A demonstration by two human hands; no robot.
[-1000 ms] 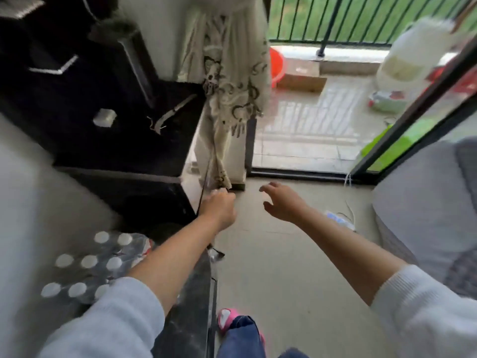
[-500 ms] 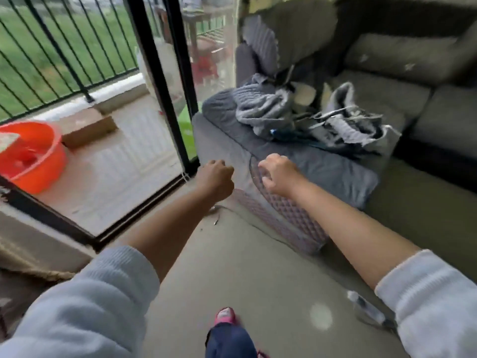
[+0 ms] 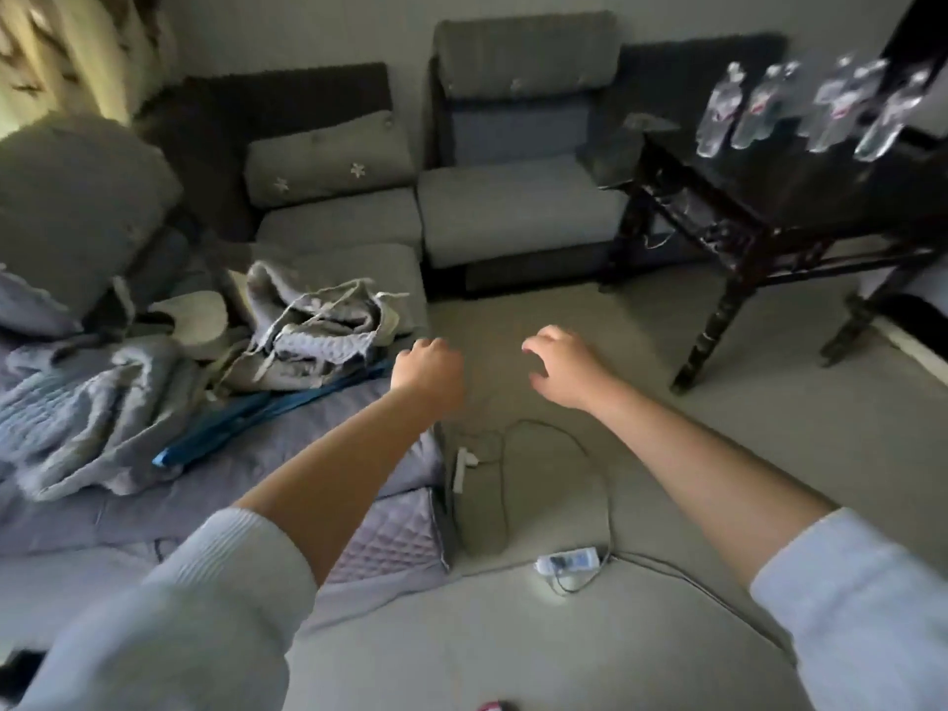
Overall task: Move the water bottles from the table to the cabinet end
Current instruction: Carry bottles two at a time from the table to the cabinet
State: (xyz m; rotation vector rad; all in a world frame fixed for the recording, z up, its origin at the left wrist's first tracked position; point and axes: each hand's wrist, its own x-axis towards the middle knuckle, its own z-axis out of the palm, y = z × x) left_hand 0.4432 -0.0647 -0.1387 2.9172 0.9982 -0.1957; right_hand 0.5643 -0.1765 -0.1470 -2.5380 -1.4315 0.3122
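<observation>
While water bottles (image 3: 800,112) stand on table (image 3: 759,197), left hand (image 3: 428,369) fisted empty, right hand (image 3: 561,366) loosely spread.

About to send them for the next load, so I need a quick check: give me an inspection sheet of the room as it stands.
Surface: dark wooden table at upper right.
Job's things: water bottles upright on the table, blurred.
Clutter: crumpled blankets on the grey sofa.
Hands: left hand curled, holds nothing; right hand loosely spread, holds nothing.
Cables: power strip and cord on the floor.
Surroundings: curtain at upper left.
</observation>
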